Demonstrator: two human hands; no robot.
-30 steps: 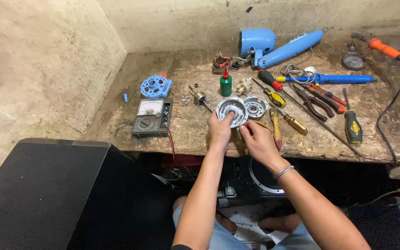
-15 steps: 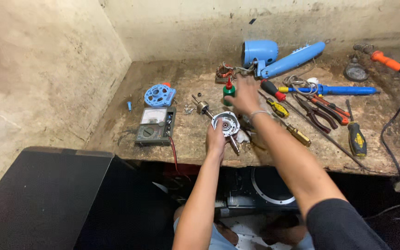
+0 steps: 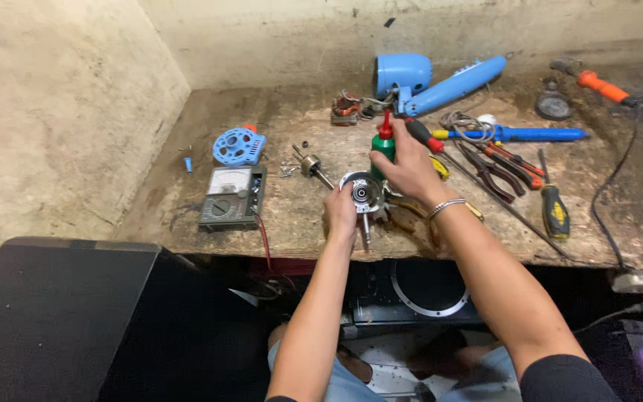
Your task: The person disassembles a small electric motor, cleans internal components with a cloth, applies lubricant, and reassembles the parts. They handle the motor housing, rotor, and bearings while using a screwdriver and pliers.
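at the front edge of the worn wooden surface (image 3: 187, 149): round metal motor housing (image 3: 361, 195), shaft pointing down, gripped in the left hand (image 3: 341, 214). right hand (image 3: 411, 170) closed around a green bottle with red nozzle (image 3: 384, 141), just above the housing. to the left, a multimeter (image 3: 233, 197); behind it, a blue vented cover (image 3: 239, 146). to the right, pliers (image 3: 494, 167).

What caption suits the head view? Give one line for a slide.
Left hand steadies a round metal motor part while right hand grips a green red-capped bottle on a workbench.
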